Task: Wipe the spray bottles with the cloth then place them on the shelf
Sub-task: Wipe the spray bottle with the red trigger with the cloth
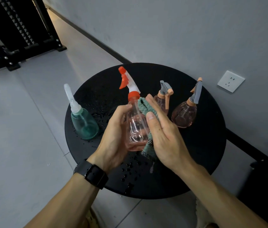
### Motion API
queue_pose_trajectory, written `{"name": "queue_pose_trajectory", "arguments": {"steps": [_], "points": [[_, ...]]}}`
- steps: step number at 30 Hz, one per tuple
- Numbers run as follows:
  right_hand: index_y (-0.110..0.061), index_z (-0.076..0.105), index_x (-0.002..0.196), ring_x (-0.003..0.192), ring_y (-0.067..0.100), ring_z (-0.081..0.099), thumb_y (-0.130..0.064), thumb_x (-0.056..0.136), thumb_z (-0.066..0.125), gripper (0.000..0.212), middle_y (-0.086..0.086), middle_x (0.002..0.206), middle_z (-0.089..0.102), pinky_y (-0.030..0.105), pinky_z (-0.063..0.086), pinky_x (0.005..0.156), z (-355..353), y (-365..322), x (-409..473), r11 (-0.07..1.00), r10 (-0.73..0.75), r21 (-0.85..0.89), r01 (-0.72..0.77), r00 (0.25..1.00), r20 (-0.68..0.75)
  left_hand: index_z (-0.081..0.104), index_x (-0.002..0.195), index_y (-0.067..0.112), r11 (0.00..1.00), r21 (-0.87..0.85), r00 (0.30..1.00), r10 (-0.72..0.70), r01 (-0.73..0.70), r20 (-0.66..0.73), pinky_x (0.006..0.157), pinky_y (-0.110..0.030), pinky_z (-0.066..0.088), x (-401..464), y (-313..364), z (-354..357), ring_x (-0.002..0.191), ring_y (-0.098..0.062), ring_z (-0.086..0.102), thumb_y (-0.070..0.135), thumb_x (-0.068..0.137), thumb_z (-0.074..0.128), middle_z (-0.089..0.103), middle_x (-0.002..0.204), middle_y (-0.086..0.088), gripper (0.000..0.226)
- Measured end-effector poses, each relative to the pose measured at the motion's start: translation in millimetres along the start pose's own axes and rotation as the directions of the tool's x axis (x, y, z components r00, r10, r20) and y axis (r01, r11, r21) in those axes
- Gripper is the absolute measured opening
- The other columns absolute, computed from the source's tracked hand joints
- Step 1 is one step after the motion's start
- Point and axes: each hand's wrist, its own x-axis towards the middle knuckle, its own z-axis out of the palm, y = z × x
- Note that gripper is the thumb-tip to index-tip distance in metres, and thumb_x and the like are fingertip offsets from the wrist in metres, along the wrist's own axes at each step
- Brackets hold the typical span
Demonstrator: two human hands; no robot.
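Hands [139,130], fuzzy cloth [144,106], clear bottle [135,129]

Clear pink spray bottle [135,127], orange trigger, tilted, off table; green cloth [144,107] against its right side.

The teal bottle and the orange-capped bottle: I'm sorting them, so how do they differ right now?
The teal bottle stands untouched on the black table; the orange-capped bottle is held in the left hand while the right hand presses the cloth against it. The teal bottle's sprayer is clear-white; the other's is orange and white. Both have see-through bodies.
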Motion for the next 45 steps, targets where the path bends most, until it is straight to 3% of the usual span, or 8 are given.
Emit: {"name": "queue_pose_trajectory", "arguments": {"steps": [12, 18, 22, 24, 28, 33, 39, 45], "points": [[-0.032, 0.033, 0.148, 0.139, 0.0, 0.032, -0.039, 0.098, 0.033, 0.05, -0.013, 0.152, 0.037, 0.039, 0.031, 0.116, -14, -8, 9, 1.0, 0.018, -0.017, -0.019, 1.0, -0.014, 0.065, 0.127, 0.023, 0.991, 0.116, 0.993, -0.08, 0.069, 0.09, 0.089, -0.067, 0.051, -3, -3, 5, 0.108, -0.039, 0.069, 0.052, 0.094, 0.055, 0.071, 0.12, -0.012, 0.045], [-0.043, 0.034, 0.143, 0.139, 0.006, 0.037, -0.043, 0.098, 0.034, 0.045, -0.009, 0.15, 0.041, 0.042, 0.035, 0.113, -6, -5, 6, 0.998, 0.036, 0.051, -0.036, 0.999, 0.005, 0.067, 0.121, 0.014, 0.999, -0.032, 1.0, 0.026, -0.026, 0.007, 0.063, -0.036, 0.058, -1, 0, 7, 0.075, -0.02, 0.071, 0.045, 0.095, 0.052, 0.074, 0.094, -0.004, 0.043], [-0.031, 0.032, 0.15, 0.139, 0.005, 0.037, -0.044, 0.098, 0.033, 0.053, -0.008, 0.151, 0.04, 0.04, 0.037, 0.112, 3, -2, 2, 0.995, 0.068, 0.074, -0.068, 0.998, 0.005, 0.069, 0.111, 0.017, 0.996, -0.073, 0.996, 0.042, -0.048, -0.081, 0.056, -0.027, 0.048, 2, 2, 3, 0.062, -0.018, 0.064, 0.049, 0.092, 0.056, 0.069, 0.089, -0.003, 0.039], [-0.027, 0.034, 0.149, 0.132, 0.004, 0.046, -0.041, 0.103, 0.032, 0.048, -0.006, 0.144, 0.049, 0.037, 0.041, 0.109, 3, -4, 1, 0.992, 0.09, 0.085, -0.089, 0.996, -0.006, 0.074, 0.094, 0.023, 0.995, -0.082, 0.996, 0.057, -0.063, -0.072, 0.064, -0.03, 0.047, 3, 1, 3, 0.064, -0.02, 0.063, 0.048, 0.092, 0.057, 0.069, 0.084, -0.004, 0.03], [-0.028, 0.051, 0.137, 0.112, 0.002, 0.062, -0.037, 0.105, 0.031, 0.039, -0.008, 0.12, 0.067, 0.032, 0.049, 0.1, -2, -11, 0, 0.981, 0.144, 0.141, -0.136, 0.989, -0.044, 0.066, 0.114, 0.011, 0.989, -0.13, 0.994, 0.053, -0.065, -0.099, 0.086, -0.042, 0.054, 8, 0, 3, 0.087, -0.026, 0.068, 0.052, 0.093, 0.055, 0.072, 0.098, -0.009, 0.047], [-0.042, 0.056, 0.122, 0.118, -0.008, 0.053, -0.038, 0.104, 0.035, 0.028, -0.019, 0.125, 0.061, 0.023, 0.04, 0.106, -1, -11, 2, 0.967, 0.173, 0.222, -0.124, 0.96, -0.218, 0.075, 0.081, 0.011, 0.927, -0.372, 0.998, 0.021, -0.039, -0.053, 0.077, -0.041, 0.058, 15, 0, 0, 0.081, -0.022, 0.072, 0.057, 0.099, 0.042, 0.073, 0.089, -0.009, 0.059], [-0.02, 0.026, 0.15, 0.141, -0.01, 0.016, -0.029, 0.104, 0.03, 0.047, -0.012, 0.156, 0.023, 0.012, 0.02, 0.114, 15, -8, -1, 0.975, -0.157, -0.183, 0.123, 0.97, -0.184, 0.062, 0.123, -0.003, 0.855, -0.517, 0.998, -0.057, 0.047, -0.003, 0.085, -0.041, 0.061, 21, -9, -6, 0.104, -0.029, 0.071, 0.063, 0.101, 0.026, 0.07, 0.118, -0.022, 0.078], [-0.001, 0.022, 0.149, 0.149, 0.017, 0.009, -0.018, 0.103, 0.032, 0.049, 0.008, 0.159, 0.017, 0.028, 0.013, 0.121, 32, 0, 3, 0.832, -0.388, -0.489, 0.261, 0.904, -0.178, 0.078, 0.101, 0.0, 0.818, -0.575, 0.999, 0.011, 0.01, 0.034, 0.086, -0.034, 0.06, 21, -15, -1, 0.102, -0.023, 0.073, 0.056, 0.104, 0.019, 0.073, 0.114, -0.016, 0.081]]}}
